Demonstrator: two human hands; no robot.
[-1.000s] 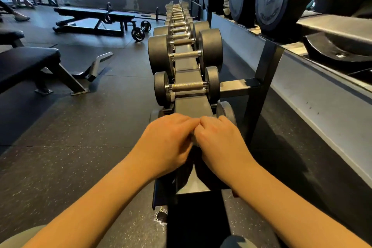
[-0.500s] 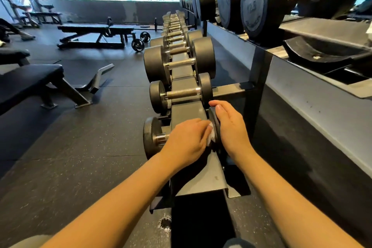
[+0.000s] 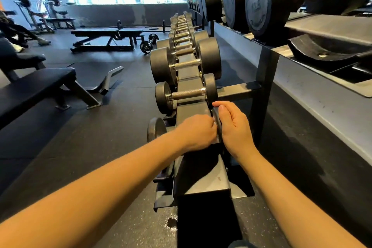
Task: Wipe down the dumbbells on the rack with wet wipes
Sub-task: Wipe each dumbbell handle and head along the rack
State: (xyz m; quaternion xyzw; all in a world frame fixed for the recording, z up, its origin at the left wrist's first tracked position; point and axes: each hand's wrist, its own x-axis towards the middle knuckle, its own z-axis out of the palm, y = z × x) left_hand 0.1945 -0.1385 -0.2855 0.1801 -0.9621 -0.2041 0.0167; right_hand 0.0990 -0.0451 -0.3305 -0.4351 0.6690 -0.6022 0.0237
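1. A second ago both hands sat bunched together over the handle. Now they have parted: the right hand (image 3: pixel 234 127) has shifted outward onto the right head of the nearest dumbbell (image 3: pixel 156 129). It is cupped over that head, thumb across the top and fingers curved down the outer face.
2. The left hand (image 3: pixel 198 133) has slid right along the handle and now butts against the inner face of that head. Its fingers are curled round the handle, which it hides.
3. The wet wipe (image 3: pixel 216 140) showed plainly as a white patch half a second ago. Now only a pale sliver peeks out under the left knuckles, so it is bunched inside that grip.
4. The dumbbell lies at the near end of the lower rack tier (image 3: pixel 201 179); its left head is uncovered and untouched.
5. My reading: the handle stroke has reached its right end, with the right hand steadying the weight against rolling. The heads probably remain to be wiped.
6. The next dumbbell (image 3: pixel 188 93) just behind, the long row beyond it, and the 12.5 dumbbell (image 3: pixel 259 6) on the upper tier all look untouched, so the job seems barely begun.
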